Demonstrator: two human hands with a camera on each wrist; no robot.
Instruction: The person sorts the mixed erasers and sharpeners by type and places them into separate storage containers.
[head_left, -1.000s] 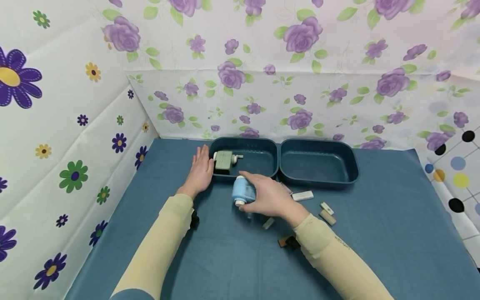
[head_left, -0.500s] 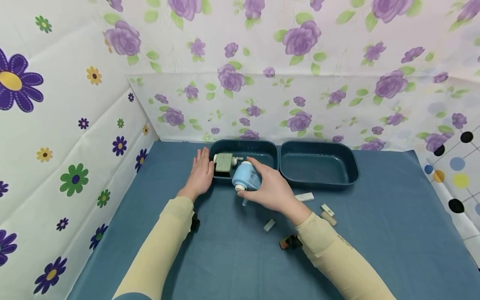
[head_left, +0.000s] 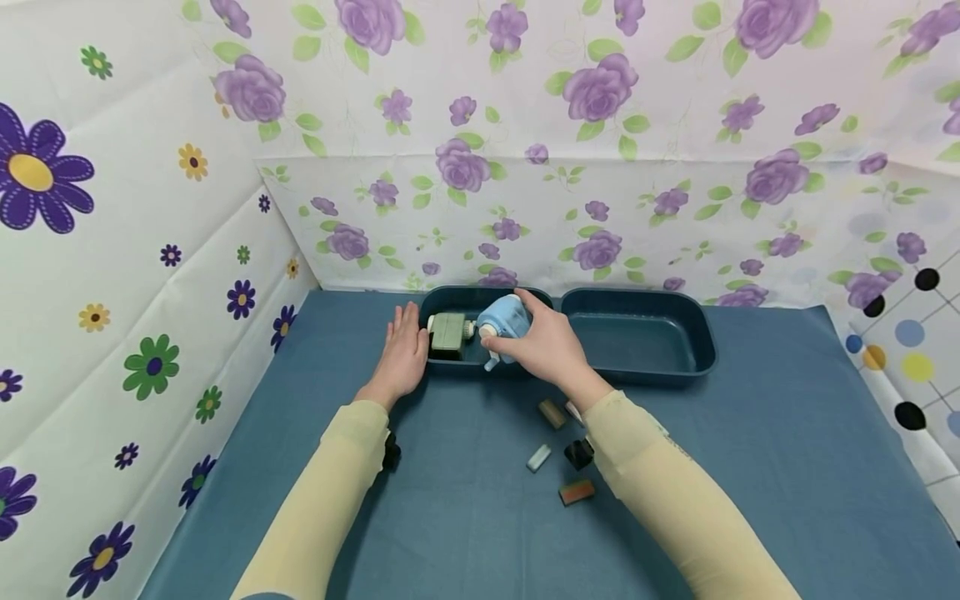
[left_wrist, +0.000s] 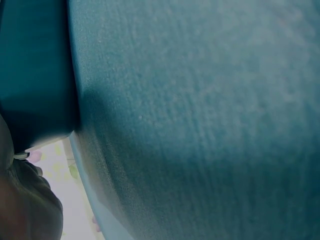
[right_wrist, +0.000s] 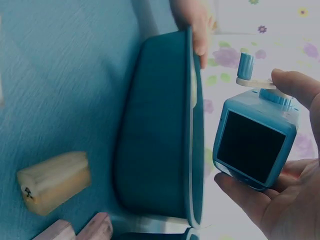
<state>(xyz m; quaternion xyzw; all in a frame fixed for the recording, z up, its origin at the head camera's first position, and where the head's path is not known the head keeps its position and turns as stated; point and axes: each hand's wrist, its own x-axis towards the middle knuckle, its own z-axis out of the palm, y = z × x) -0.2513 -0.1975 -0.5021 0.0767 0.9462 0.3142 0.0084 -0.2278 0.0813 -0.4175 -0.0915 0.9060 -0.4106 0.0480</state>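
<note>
My right hand (head_left: 551, 342) grips a light-blue hand-crank pencil sharpener (head_left: 501, 317) above the left dark-blue tray (head_left: 457, 367). In the right wrist view, thumb and fingers hold the blue sharpener's body from both ends, its dark window (right_wrist: 252, 147) facing the camera and its crank (right_wrist: 245, 67) sticking out. A green pencil sharpener (head_left: 448, 332) stands inside the tray at its left end. My left hand (head_left: 401, 358) rests with straight fingers against that tray's left outer side. Mostly cloth and tray wall (left_wrist: 35, 70) fill the left wrist view.
A second dark-blue tray (head_left: 637, 342) adjoins on the right. Several small eraser-like blocks lie in front of the trays, among them a tan one (head_left: 552, 414), a pale one (head_left: 538, 457) and an orange-brown one (head_left: 577, 492). A floral sheet (head_left: 465, 225) hangs behind the trays.
My right hand has carried the blue sharpener up and forward, from in front of the left tray to over it. The left hand has stayed against the tray's side.
</note>
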